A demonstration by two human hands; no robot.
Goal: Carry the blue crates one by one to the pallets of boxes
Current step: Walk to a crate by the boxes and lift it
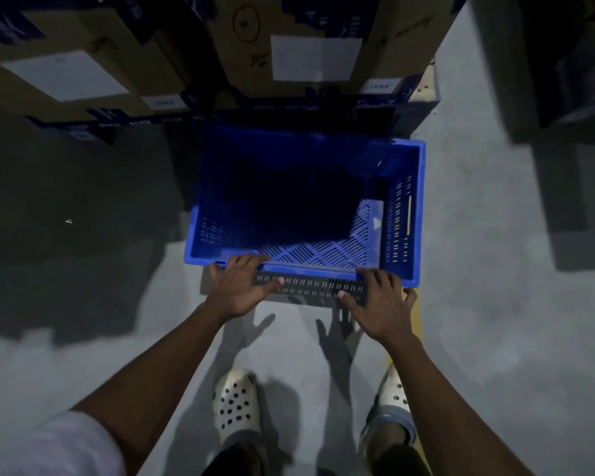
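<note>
An empty blue crate (415, 214) with slotted walls and floor stands low in front of me, its far end against the stacked cardboard boxes (306, 39) on a pallet (426, 84). My left hand (241, 286) lies on the left part of the near rim, fingers stretched over the edge and thumb along the outer wall. At the right part of the same rim, my right hand (382, 304) has its fingers spread, with the fingertips at the edge. Both hands cast spread-finger shadows on the floor below.
A second stack of boxes (66, 73) with white labels stands at the back left. Grey concrete floor runs left and right of the crate, with a yellow floor line (414, 321) by my right hand. My white perforated clogs (234, 403) stand just behind the crate.
</note>
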